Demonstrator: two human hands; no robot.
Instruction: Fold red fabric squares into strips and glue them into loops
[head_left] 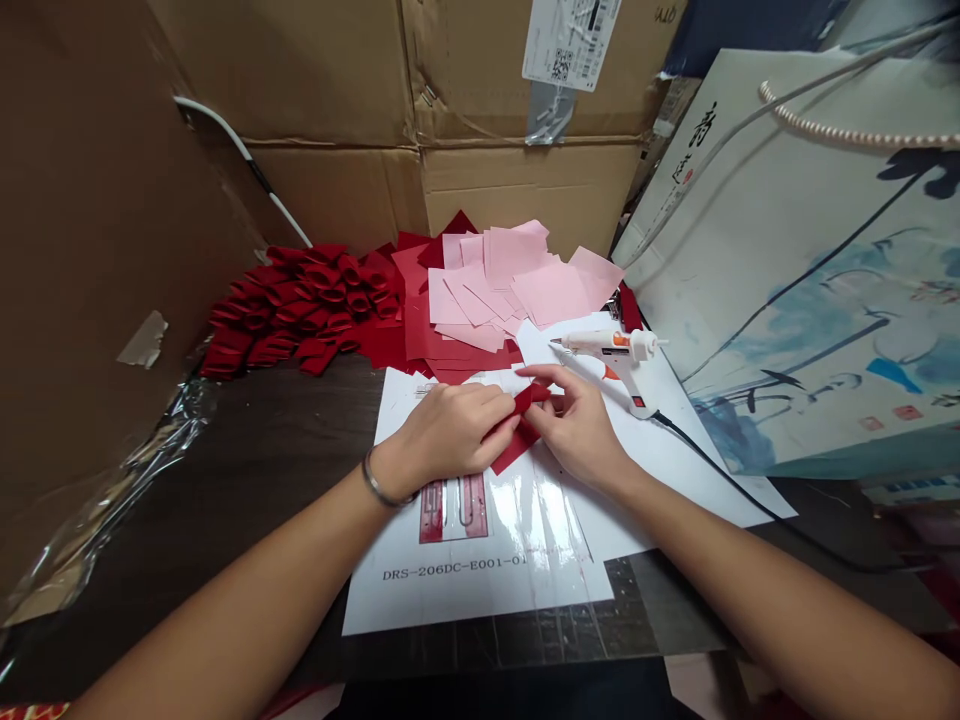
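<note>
A piece of dark red fabric (517,450) is between my two hands, over a printed sheet (480,605). My left hand (461,425) is closed on the fabric's left side, with its fingertips partly hidden. On the other side my right hand (574,425) pinches the folded upper edge between thumb and fingers. A white hot glue gun (607,345) lies just beyond my right hand, its nozzle pointing left. Behind my hands are flat red fabric pieces (427,340) with pale pink pieces (517,275) on top.
Many rolled red fabric pieces (300,305) are heaped at the back left. Cardboard walls (322,70) enclose the left and back. A painted paper bag (810,290) stands at the right. The glue gun's black cord (720,465) runs across the right side of the dark table (300,440).
</note>
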